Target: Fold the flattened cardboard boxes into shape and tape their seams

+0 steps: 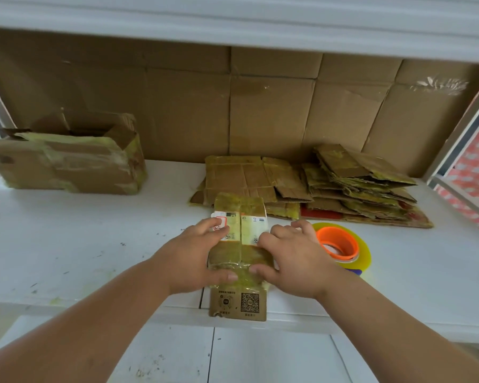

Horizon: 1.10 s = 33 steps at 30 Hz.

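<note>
Your left hand grips the left side of the small cardboard box, fingers laid over its top and thumb curled along the near edge. Your right hand grips the right side the same way, thumb meeting the left thumb on the yellowed tape at the near top edge. The box stands on the white table near its near edge, at centre. Its top flaps are closed along a middle seam and carry a white shipping label, partly covered by your fingers. The near face of the box shows a printed QR code and hangs over the table's edge.

The tape roll, with an orange core and a yellow flange, lies on the table just right of your right hand; whether the two touch cannot be told.

Beyond the box, far and to the right, lies the pile of flattened boxes, overlapping one another, many edged with old yellowed tape. The nearest flattened piece sits just behind the held box.

At the far left stands a larger taped box, its top flaps open, well apart from your hands. A cardboard sheet lines the wall behind the table.
</note>
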Motion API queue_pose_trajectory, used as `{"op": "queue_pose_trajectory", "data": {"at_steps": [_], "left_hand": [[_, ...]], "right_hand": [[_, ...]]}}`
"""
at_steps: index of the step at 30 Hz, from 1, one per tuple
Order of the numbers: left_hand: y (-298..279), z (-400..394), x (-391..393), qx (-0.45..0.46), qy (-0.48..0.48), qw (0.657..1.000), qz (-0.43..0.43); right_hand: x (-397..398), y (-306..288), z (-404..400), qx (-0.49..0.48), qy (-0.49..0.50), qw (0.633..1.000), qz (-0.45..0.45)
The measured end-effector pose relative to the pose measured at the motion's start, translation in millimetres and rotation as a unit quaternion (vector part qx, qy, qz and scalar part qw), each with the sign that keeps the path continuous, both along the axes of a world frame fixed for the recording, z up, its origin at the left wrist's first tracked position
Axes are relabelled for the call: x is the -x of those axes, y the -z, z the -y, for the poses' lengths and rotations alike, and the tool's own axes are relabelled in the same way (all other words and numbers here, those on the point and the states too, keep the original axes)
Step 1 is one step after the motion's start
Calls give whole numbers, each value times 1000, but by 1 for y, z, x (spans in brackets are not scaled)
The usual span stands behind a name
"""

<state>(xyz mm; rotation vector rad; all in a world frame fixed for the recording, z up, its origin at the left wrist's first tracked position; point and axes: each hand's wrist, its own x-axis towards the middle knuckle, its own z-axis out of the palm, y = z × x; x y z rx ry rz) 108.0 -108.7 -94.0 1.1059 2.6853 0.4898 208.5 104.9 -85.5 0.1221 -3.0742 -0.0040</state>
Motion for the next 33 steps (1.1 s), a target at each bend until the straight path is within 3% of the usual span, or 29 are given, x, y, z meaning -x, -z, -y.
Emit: {"op": "queue_pose_trajectory", "data": {"at_steps": [4,7,10,13,16,23,29,33], "left_hand": [[6,-9,-13,2,-34,997,-67],[1,-11,-16,4,-46,997,-54],[-2,-10,-17,-1,-43,999,-12],[-2,-9,-17,-37,-80,995,53],[-7,-11,-21,-40,-100,992,60],[-20,-22,-31,-23,-93,995,-39],[-39,-39,-44,-88,-70,992,-53],[-55,-56,-54,-212,-74,974,33]], "right_hand": [[-1,1,2,-48,-7,999,-18],[-5,-4,-8,61,32,998,-15],[-16,1,-29,108,126,978,-128],[-25,5,-49,93,236,967,-23],[-30,10,-60,110,276,953,59],[-39,13,-69,47,242,968,42],[-53,-4,-67,227,221,946,-65],[-66,-24,-55,315,138,936,-73]]}}
